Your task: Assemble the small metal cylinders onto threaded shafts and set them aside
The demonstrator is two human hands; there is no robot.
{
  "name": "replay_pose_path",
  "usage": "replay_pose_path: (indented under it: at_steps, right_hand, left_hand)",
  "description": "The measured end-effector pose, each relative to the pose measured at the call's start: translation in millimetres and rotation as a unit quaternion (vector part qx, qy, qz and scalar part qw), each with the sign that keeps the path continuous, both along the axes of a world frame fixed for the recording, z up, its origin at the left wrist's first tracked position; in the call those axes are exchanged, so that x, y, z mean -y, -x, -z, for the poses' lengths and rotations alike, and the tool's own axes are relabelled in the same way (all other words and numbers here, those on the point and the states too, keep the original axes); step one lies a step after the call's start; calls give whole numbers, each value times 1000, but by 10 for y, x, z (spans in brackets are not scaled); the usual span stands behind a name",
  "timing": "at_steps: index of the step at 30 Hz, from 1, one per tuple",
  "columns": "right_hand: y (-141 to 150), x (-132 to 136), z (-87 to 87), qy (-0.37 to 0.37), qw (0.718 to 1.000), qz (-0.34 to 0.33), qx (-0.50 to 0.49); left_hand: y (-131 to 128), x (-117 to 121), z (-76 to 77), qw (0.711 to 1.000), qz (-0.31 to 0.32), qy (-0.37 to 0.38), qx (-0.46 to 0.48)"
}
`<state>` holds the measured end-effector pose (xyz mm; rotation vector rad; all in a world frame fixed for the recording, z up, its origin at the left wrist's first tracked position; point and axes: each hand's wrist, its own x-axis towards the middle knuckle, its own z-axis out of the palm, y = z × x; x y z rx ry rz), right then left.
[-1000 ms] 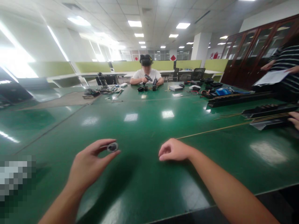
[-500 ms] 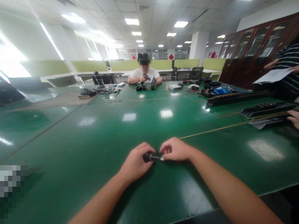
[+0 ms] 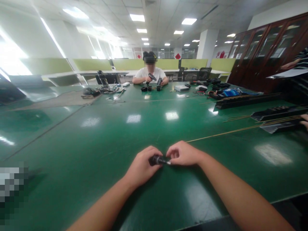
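Observation:
My left hand (image 3: 143, 166) is closed around a dark cylindrical tool (image 3: 157, 159), low over the green table. From the hand, its narrow, ribbed shaft points right and ends in a small pale tip (image 3: 168, 163). Opposite, my right hand (image 3: 184, 154) has its fingers curled, with the thumb and fingertips at that pale tip. The palm hides most of the tool's body, so its exact kind is unclear. Just behind my right hand lies the end of a thin brass-coloured rod (image 3: 216, 133).
Dark metal channels (image 3: 274, 126) with more rods lie at right, near another person's hand (image 3: 305, 120). Across the green table (image 3: 101, 138) a seated person (image 3: 151, 73) holds a power drill (image 3: 152, 77). Tools and parts (image 3: 109, 89) lie at the far left, others at the far right.
Both my hands and the tool sit slightly farther right in the view. The person holding papers at right shows less, and the other hand by the channels has shifted toward the frame edge.

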<state>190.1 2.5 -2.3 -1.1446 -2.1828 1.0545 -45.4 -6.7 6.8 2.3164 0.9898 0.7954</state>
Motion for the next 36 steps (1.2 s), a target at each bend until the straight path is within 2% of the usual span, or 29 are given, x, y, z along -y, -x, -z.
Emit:
replay_pose_path:
  at_steps: [9,15,20,29,36]
  right_hand:
    - [8,-5,13,14,1000,3,-2]
    - [8,1,12,16,1000,2,0]
    - [3,3,12,5,1000,-5,3]
    - [17,19,-18,-28,1000,6,13]
    - [58,49,-22,-46,999,23,-13]
  left_hand:
    - [-10,5,-2,1000,-3,-10,-9]
    - [-8,9,-2,1000,-21,17,-12]
    - [-9,20,-25,999,-22,36,-13]
    - [30,6,-59,999,1,12,-31]
    - [29,5,12,998,-55,21,-28]
